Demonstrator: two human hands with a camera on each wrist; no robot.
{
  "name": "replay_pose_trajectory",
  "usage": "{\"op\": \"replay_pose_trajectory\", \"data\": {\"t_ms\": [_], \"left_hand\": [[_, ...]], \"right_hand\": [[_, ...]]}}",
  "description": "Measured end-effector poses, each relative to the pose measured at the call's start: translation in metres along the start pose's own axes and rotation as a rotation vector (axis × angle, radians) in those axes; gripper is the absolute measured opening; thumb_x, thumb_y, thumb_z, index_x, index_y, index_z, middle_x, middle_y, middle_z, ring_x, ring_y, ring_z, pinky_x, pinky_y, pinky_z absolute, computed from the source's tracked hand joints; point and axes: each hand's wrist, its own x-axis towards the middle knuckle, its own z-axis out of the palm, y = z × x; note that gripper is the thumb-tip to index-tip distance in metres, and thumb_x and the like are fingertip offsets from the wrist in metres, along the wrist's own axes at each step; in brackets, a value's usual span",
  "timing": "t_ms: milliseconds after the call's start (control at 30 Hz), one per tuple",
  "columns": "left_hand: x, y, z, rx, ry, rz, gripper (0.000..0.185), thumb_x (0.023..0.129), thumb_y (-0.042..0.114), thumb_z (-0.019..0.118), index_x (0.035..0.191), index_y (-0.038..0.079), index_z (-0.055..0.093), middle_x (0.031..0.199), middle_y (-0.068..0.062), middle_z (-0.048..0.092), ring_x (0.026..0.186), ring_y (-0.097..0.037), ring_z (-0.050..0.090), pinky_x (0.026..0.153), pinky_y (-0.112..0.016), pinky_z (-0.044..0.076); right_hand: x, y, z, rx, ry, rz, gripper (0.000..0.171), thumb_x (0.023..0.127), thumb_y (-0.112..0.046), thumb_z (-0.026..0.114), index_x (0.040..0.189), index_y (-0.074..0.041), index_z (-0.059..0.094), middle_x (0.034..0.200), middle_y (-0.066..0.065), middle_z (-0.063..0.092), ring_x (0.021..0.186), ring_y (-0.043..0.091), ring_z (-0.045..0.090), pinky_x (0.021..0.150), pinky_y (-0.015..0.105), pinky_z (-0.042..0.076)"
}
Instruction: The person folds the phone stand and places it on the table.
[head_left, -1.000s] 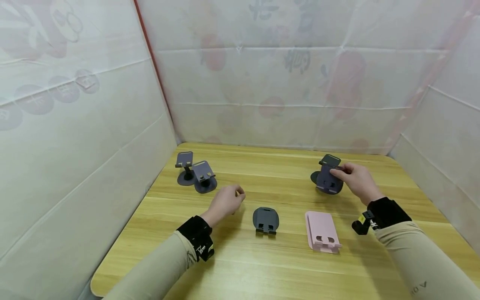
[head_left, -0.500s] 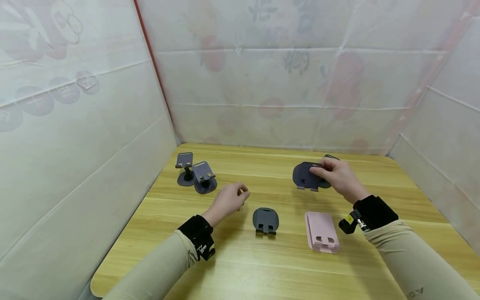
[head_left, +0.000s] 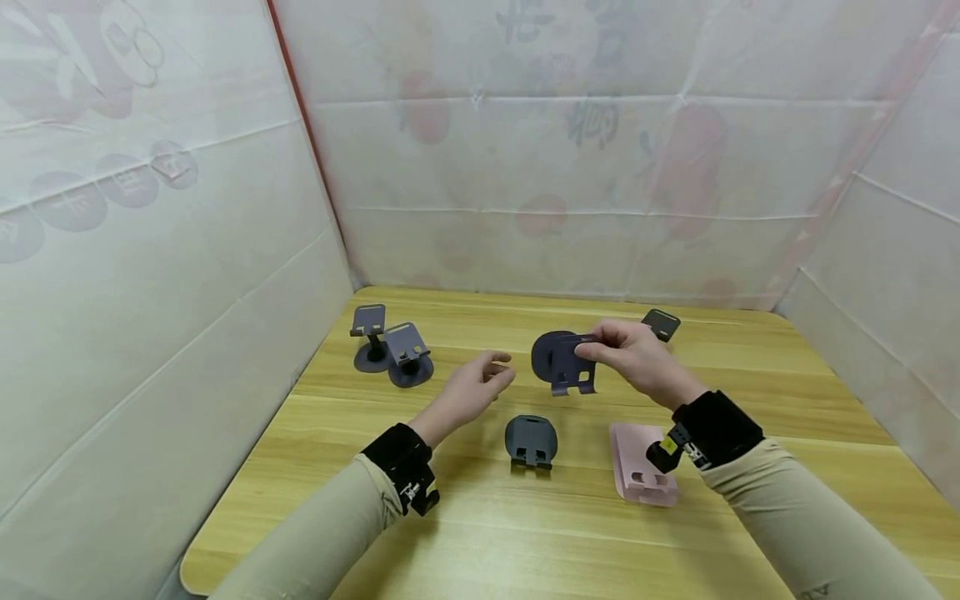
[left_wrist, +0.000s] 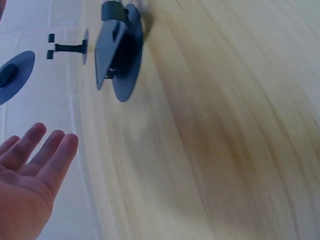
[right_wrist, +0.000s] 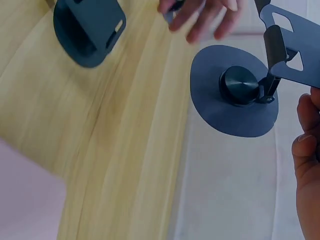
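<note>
Above the table, my right hand [head_left: 637, 360] pinches the upper edge of a dark purple phone stand [head_left: 573, 365]. In the right wrist view the stand's round base [right_wrist: 225, 117] hangs off to the side, clear of the tabletop. My left hand [head_left: 468, 392] hovers to the left of that stand, fingers loosely extended, touching nothing; the left wrist view shows the same hand [left_wrist: 30, 180] with its fingers spread. Below the gap between both hands sits a folded dark grey phone stand [head_left: 532, 440]. A pink phone stand [head_left: 637, 446] lies folded under my right wrist, partly covered by it.
Two purple phone stands [head_left: 369, 320] [head_left: 407, 342] stand unfolded at the table's back left. Behind my right hand, a dark green phone stand [head_left: 662, 323] is partly hidden. Printed white sheeting [head_left: 570, 242] encloses the wooden table [head_left: 480, 533] at the back and sides.
My right hand has carried the purple stand leftward from beside the dark green one toward the middle, turning it. My left hand has moved slightly right, its fingers opening out.
</note>
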Motion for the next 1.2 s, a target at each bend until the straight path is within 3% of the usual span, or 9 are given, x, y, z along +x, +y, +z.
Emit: {"op": "replay_pose_trajectory", "data": {"t_ms": [233, 400, 700, 1200], "left_hand": [[0.004, 0.007, 0.002, -0.242, -0.063, -0.017, 0.052, 0.106, 0.032, 0.058, 0.155, 0.019, 0.043, 0.150, -0.010, 0.054, 0.132, -0.025, 0.058, 0.108, -0.044, 0.050], [0.005, 0.013, 0.000, -0.324, -0.091, -0.014, 0.052, 0.106, 0.022, 0.060, 0.155, 0.017, 0.043, 0.143, -0.014, 0.060, 0.126, -0.030, 0.063, 0.107, -0.046, 0.050], [0.005, 0.016, 0.000, -0.307, -0.042, -0.023, 0.035, 0.105, 0.008, 0.057, 0.139, 0.002, 0.061, 0.116, -0.015, 0.073, 0.103, -0.022, 0.073, 0.094, -0.039, 0.058], [0.005, 0.015, -0.002, -0.247, 0.117, 0.023, 0.026, 0.104, 0.005, 0.058, 0.128, 0.003, 0.069, 0.104, -0.013, 0.073, 0.098, -0.024, 0.074, 0.089, -0.036, 0.060]], "right_hand": [[0.002, -0.008, 0.012, 0.014, -0.078, -0.039, 0.015, 0.102, -0.021, 0.066, 0.097, -0.008, 0.068, 0.090, 0.016, 0.058, 0.079, 0.024, 0.049, 0.071, 0.032, 0.040], [0.002, -0.011, 0.019, 0.015, -0.135, -0.089, 0.011, 0.102, -0.021, 0.065, 0.097, -0.011, 0.068, 0.091, 0.012, 0.058, 0.082, 0.027, 0.050, 0.073, 0.033, 0.041], [0.005, -0.010, 0.028, -0.044, -0.149, -0.160, 0.010, 0.101, -0.022, 0.067, 0.092, -0.018, 0.068, 0.089, 0.005, 0.059, 0.083, 0.022, 0.051, 0.074, 0.033, 0.040], [0.005, -0.016, 0.031, -0.045, -0.146, -0.140, 0.013, 0.101, -0.031, 0.067, 0.094, -0.021, 0.071, 0.092, 0.003, 0.063, 0.084, 0.022, 0.053, 0.075, 0.035, 0.043]]}}
